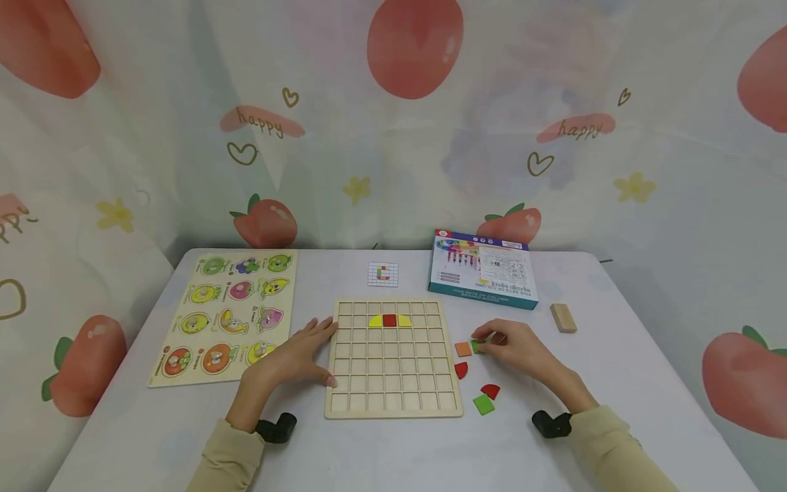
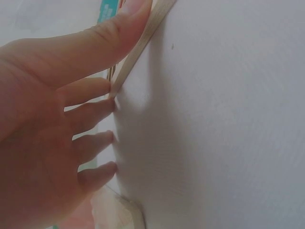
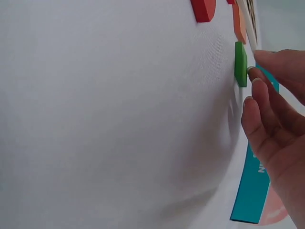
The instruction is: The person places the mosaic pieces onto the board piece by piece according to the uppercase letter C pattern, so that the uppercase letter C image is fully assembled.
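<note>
A wooden grid board (image 1: 393, 414) lies flat, with a red square tile (image 1: 389, 320) between two yellow quarter-round tiles (image 1: 404, 320) in one row near its far side. Along the board's left edge my left hand (image 1: 295, 357) rests with fingers spread, the thumb lower down on that same edge. To the board's right, my right hand (image 1: 510, 347) reaches down with bent fingers. Its fingertips are right at a green square tile (image 3: 240, 64) that lies flat on the table. An orange square tile (image 1: 463, 350) sits just left of it.
Closer to me are two red quarter-round tiles (image 1: 490, 391) and another green square tile (image 1: 484, 404). Behind the board lie a small pattern card (image 1: 383, 275) and a boxed set (image 1: 482, 270). A wooden block (image 1: 563, 318) is at right, a fruit puzzle board (image 1: 224, 307) at left.
</note>
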Demonstrator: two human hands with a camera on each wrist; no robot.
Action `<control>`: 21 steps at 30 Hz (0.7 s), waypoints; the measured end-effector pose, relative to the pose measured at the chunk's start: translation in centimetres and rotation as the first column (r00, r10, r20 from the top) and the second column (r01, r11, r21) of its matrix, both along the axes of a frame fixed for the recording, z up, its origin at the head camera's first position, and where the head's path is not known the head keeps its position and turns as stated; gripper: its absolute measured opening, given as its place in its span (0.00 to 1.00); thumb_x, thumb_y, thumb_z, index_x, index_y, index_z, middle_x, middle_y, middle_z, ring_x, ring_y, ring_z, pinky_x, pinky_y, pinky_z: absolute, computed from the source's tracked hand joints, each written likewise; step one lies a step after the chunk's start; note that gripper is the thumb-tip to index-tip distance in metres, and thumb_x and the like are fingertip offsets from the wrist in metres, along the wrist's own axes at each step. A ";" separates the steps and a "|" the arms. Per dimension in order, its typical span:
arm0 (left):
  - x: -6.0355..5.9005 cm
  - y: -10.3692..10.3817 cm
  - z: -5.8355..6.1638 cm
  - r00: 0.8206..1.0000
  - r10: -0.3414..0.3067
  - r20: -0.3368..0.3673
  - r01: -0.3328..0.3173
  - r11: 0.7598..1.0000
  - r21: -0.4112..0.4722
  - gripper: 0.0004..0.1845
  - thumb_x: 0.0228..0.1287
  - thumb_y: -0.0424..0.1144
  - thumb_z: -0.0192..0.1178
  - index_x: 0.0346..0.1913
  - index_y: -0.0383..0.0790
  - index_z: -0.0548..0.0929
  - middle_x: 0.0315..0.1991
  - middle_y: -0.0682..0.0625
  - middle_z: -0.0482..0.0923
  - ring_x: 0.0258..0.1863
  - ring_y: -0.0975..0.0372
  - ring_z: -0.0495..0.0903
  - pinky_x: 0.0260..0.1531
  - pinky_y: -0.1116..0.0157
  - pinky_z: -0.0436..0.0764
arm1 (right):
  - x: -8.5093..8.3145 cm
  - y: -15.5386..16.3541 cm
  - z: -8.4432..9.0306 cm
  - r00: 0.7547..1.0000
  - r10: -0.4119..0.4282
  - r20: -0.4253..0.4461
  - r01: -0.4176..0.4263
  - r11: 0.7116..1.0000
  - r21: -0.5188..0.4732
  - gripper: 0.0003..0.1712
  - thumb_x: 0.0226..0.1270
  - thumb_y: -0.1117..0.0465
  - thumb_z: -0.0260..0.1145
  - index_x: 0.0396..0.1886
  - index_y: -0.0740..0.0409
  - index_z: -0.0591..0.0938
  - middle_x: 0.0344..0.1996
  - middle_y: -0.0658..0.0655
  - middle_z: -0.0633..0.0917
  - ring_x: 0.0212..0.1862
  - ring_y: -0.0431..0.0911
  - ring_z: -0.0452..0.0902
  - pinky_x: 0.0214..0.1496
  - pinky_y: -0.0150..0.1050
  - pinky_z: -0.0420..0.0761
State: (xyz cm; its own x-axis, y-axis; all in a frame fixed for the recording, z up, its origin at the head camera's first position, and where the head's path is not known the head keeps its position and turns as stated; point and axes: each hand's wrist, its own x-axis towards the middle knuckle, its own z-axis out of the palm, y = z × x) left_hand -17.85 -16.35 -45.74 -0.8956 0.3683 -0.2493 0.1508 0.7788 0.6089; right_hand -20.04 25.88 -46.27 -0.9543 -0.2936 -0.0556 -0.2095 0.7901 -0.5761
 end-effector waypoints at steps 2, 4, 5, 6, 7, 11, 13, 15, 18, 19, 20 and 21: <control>0.0 0.0 0.0 1.000 -0.002 -0.001 0.002 1.000 -0.001 0.56 0.49 0.43 0.81 0.80 0.38 0.62 0.83 0.43 0.52 0.83 0.43 0.44 0.78 0.38 0.52 | 0.0 0.2 -0.1 1.000 -0.006 -0.005 0.006 1.000 0.001 0.11 0.67 0.64 0.72 0.49 0.56 0.88 0.43 0.52 0.88 0.41 0.44 0.77 0.41 0.31 0.80; 0.0 0.0 0.0 1.000 -0.005 -0.002 0.005 1.000 0.001 0.56 0.49 0.43 0.81 0.80 0.38 0.61 0.83 0.43 0.52 0.83 0.43 0.44 0.78 0.38 0.52 | 0.0 0.4 -0.2 1.000 -0.005 -0.010 0.005 1.000 -0.001 0.12 0.66 0.63 0.72 0.49 0.56 0.88 0.44 0.53 0.88 0.41 0.45 0.76 0.41 0.30 0.80; 0.0 0.0 0.0 1.000 -0.006 -0.002 0.006 1.000 0.002 0.56 0.49 0.43 0.81 0.80 0.38 0.61 0.83 0.43 0.52 0.83 0.43 0.44 0.78 0.38 0.52 | 0.0 0.5 -0.2 1.000 -0.003 -0.012 0.003 1.000 -0.002 0.13 0.66 0.63 0.73 0.49 0.57 0.88 0.44 0.53 0.88 0.41 0.45 0.76 0.41 0.30 0.80; 0.0 0.0 -0.1 1.000 -0.007 -0.003 0.007 1.000 0.002 0.56 0.49 0.43 0.81 0.80 0.38 0.61 0.83 0.43 0.52 0.83 0.43 0.44 0.78 0.38 0.52 | -0.1 0.5 -0.2 1.000 -0.001 -0.009 0.001 1.000 -0.006 0.13 0.65 0.63 0.73 0.49 0.57 0.88 0.44 0.53 0.87 0.41 0.45 0.76 0.40 0.30 0.79; 0.0 0.0 -0.1 1.000 -0.007 -0.003 0.007 1.000 0.003 0.56 0.49 0.43 0.81 0.80 0.38 0.61 0.83 0.43 0.52 0.83 0.43 0.44 0.78 0.37 0.52 | -0.1 0.5 -0.3 1.000 0.002 -0.006 -0.002 1.000 -0.007 0.14 0.65 0.63 0.74 0.49 0.58 0.88 0.44 0.54 0.87 0.41 0.45 0.76 0.40 0.29 0.79; -0.1 -0.1 -0.2 1.000 -0.005 -0.002 0.005 1.000 0.003 0.56 0.49 0.44 0.81 0.80 0.38 0.61 0.83 0.43 0.52 0.83 0.43 0.44 0.78 0.37 0.52 | -0.3 0.5 -0.5 1.000 0.001 0.014 -0.001 1.000 -0.003 0.15 0.62 0.61 0.77 0.49 0.58 0.88 0.42 0.53 0.85 0.39 0.45 0.74 0.37 0.29 0.77; -0.1 -0.1 -0.3 1.000 -0.006 -0.002 0.006 1.000 0.002 0.56 0.49 0.44 0.81 0.80 0.38 0.61 0.83 0.43 0.52 0.83 0.43 0.44 0.78 0.37 0.52 | -0.3 0.5 -0.6 1.000 -0.006 0.024 0.007 1.000 -0.003 0.15 0.62 0.61 0.77 0.48 0.58 0.87 0.40 0.52 0.84 0.38 0.45 0.74 0.37 0.29 0.77; -0.1 -0.1 -0.3 1.000 -0.007 -0.002 0.007 1.000 0.002 0.56 0.49 0.44 0.81 0.80 0.38 0.61 0.83 0.43 0.52 0.83 0.43 0.44 0.78 0.37 0.52 | -0.4 0.4 -0.7 0.999 -0.015 0.031 0.015 1.000 -0.011 0.15 0.62 0.61 0.77 0.46 0.58 0.86 0.38 0.51 0.84 0.38 0.45 0.74 0.37 0.29 0.78; -0.2 -0.1 -0.3 1.000 -0.007 -0.002 0.007 1.000 0.002 0.56 0.49 0.44 0.82 0.80 0.38 0.61 0.83 0.43 0.52 0.83 0.43 0.44 0.78 0.37 0.52 | -0.5 0.4 -0.8 0.999 -0.025 0.037 0.026 0.999 -0.031 0.12 0.63 0.62 0.76 0.45 0.56 0.85 0.36 0.50 0.85 0.39 0.45 0.76 0.40 0.28 0.80; -0.2 -0.1 -0.3 1.000 -0.007 -0.002 0.007 1.000 0.002 0.56 0.49 0.44 0.82 0.80 0.38 0.61 0.83 0.43 0.52 0.83 0.43 0.44 0.78 0.37 0.51 | -0.5 0.4 -0.8 0.999 -0.020 0.036 0.021 0.999 -0.041 0.11 0.64 0.62 0.75 0.44 0.56 0.84 0.36 0.50 0.85 0.39 0.45 0.77 0.41 0.27 0.80; -0.2 -0.1 -0.3 1.000 -0.007 -0.001 0.007 1.000 0.003 0.56 0.49 0.44 0.82 0.80 0.38 0.61 0.83 0.43 0.52 0.83 0.43 0.44 0.78 0.37 0.51 | -0.5 0.3 -0.8 0.999 -0.021 0.038 0.023 0.998 -0.050 0.10 0.65 0.62 0.74 0.44 0.56 0.85 0.36 0.50 0.85 0.39 0.45 0.78 0.42 0.27 0.81; -0.2 -0.1 -0.3 1.000 -0.007 -0.001 0.007 1.000 0.003 0.57 0.49 0.44 0.82 0.80 0.38 0.61 0.83 0.43 0.52 0.83 0.43 0.44 0.78 0.37 0.51 | -0.5 0.3 -0.8 0.999 -0.016 0.036 0.018 0.998 -0.060 0.09 0.66 0.62 0.73 0.45 0.56 0.85 0.36 0.50 0.86 0.39 0.44 0.79 0.43 0.26 0.81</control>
State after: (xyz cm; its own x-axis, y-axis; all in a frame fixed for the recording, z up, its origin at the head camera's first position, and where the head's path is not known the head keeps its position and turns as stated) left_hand -18.01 -16.45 -46.01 -0.8931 0.3757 -0.2475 0.1570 0.7758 0.6111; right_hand -20.58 26.15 -47.04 -0.9571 -0.2808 -0.0718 -0.1749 0.7570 -0.6295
